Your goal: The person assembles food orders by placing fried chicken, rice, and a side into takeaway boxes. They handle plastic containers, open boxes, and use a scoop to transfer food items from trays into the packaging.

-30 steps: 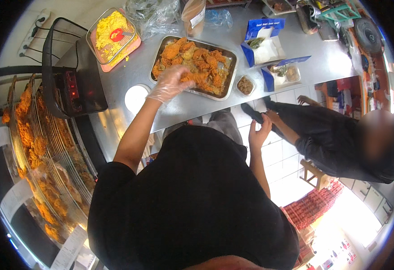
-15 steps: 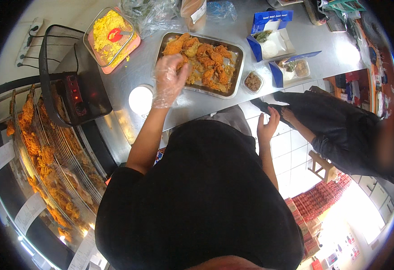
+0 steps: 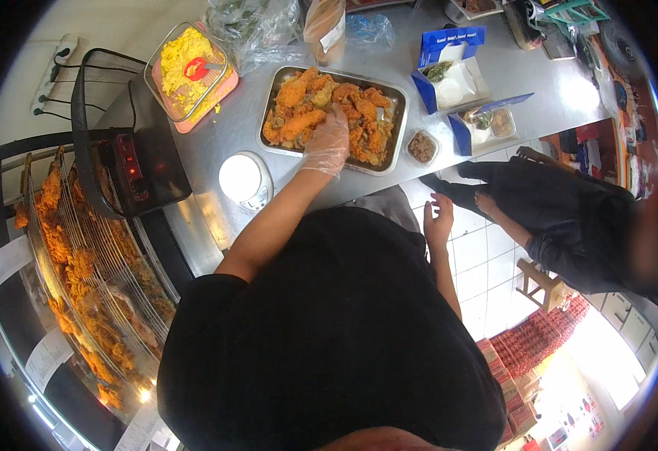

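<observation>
My left hand (image 3: 326,143), in a thin clear glove, reaches into a metal tray (image 3: 269,116) of orange fried chicken pieces (image 3: 299,124) on a steel counter. Its fingers rest on the pieces near the tray's middle; whether they grip one is unclear. My right hand (image 3: 439,220) is bare, held open with spread fingers below the counter's edge, touching nothing. My black shirt fills the lower middle of the view.
A pink container of yellow food (image 3: 186,71) and a round white scale (image 3: 245,180) stand left of the tray. Two open blue boxes (image 3: 449,71) and a small cup (image 3: 421,147) lie right. A wire rack of fried pieces (image 3: 73,270) is at left. Another person in black (image 3: 569,218) bends at right.
My left hand has slid further onto the chicken in the tray. My right hand has opened and dropped slightly. The person at right has leaned lower.
</observation>
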`<state>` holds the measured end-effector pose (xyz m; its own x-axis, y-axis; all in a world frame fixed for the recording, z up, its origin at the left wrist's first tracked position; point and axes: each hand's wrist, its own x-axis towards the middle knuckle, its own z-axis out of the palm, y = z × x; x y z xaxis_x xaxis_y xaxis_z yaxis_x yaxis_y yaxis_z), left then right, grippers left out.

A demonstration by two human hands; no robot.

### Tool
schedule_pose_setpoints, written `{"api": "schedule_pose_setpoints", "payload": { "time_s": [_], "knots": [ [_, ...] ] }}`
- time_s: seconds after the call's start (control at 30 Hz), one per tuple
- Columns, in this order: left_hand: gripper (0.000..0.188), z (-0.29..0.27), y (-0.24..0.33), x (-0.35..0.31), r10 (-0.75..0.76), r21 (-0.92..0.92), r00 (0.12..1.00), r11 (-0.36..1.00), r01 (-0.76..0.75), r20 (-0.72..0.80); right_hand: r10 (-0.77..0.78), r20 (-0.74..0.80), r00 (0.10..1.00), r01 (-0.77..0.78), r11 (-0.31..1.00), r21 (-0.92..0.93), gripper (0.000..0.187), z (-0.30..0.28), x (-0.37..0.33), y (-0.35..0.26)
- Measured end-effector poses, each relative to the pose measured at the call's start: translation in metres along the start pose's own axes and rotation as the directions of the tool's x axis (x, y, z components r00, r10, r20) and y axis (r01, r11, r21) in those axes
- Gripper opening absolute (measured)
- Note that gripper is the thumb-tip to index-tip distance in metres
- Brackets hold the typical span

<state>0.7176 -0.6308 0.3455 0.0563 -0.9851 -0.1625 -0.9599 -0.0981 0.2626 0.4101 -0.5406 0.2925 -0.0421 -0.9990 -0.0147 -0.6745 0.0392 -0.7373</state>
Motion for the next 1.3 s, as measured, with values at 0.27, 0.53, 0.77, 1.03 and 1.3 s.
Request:
{"api": "schedule_pose_setpoints", "payload": {
  "time_s": [0.27, 0.53, 0.77, 1.03, 1.3],
  "knots": [
    [0.025, -0.002, -0.011, -0.003, 0.231, -0.209, 0.972, 0.953, -0.218, 0.039, -0.035, -0.050, 0.998, 0.035, 0.999, -0.013, 0.019, 0.000, -0.006, 0.019],
    [0.031, -0.026, -0.032, 0.006, 0.208, -0.414, 0.976, 0.896, -0.162, 0.070, 0.032, -0.051, 0.998, -0.028, 0.997, 0.067, 0.018, -0.004, 0.003, 0.031],
    [0.039, -0.057, -0.010, 0.013, 0.117, -0.826, 0.948, 0.531, 0.191, 0.295, 0.155, -0.095, 0.983, -0.147, 0.985, 0.085, 0.018, -0.010, -0.014, 0.047],
    [0.039, -0.006, 0.104, 0.043, 0.513, -0.501, 0.846, 0.775, -0.384, 0.144, 0.183, -0.056, 0.981, -0.180, 0.981, 0.068, 0.018, -0.025, -0.025, 0.045],
    [0.025, 0.013, 0.102, 0.031, 0.579, -0.465, 0.814, 0.709, -0.530, -0.045, 0.164, -0.151, 0.975, -0.153, 0.985, 0.077, 0.017, -0.034, -0.031, 0.040]
  ]
}}
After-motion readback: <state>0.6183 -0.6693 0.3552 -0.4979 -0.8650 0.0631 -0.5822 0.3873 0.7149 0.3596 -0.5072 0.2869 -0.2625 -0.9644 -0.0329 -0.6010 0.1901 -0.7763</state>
